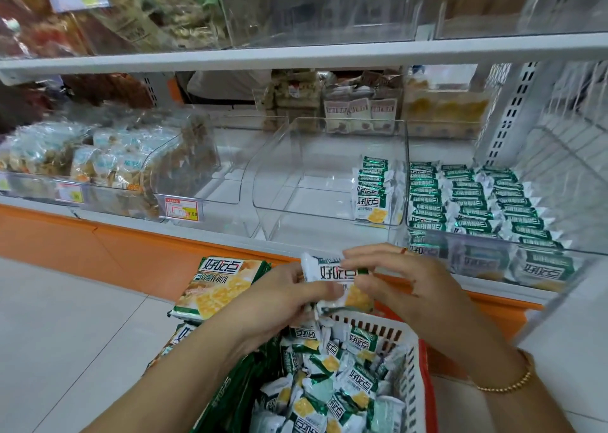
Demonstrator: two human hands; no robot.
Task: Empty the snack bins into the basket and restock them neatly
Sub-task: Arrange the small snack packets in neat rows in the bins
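Note:
Both my hands hold a small stack of green-and-white snack packets [332, 273] above the basket [409, 360]. My left hand [283, 297] grips the stack from the left and below. My right hand [398, 276] pinches its top right edge. The white and red basket below is full of loose packets [329, 380] of the same kind. A clear middle bin [329, 172] on the shelf holds one upright row of packets [370, 191] along its right wall. The bin to its right [477, 202] is filled with neat rows.
Large green snack bags [217, 288] lean at the basket's left side. Clear bins of other snacks [98, 163] fill the shelf's left. A wire basket [569, 169] stands at the far right. An orange base board [131, 245] runs under the shelf, with white floor tiles [65, 334] at left.

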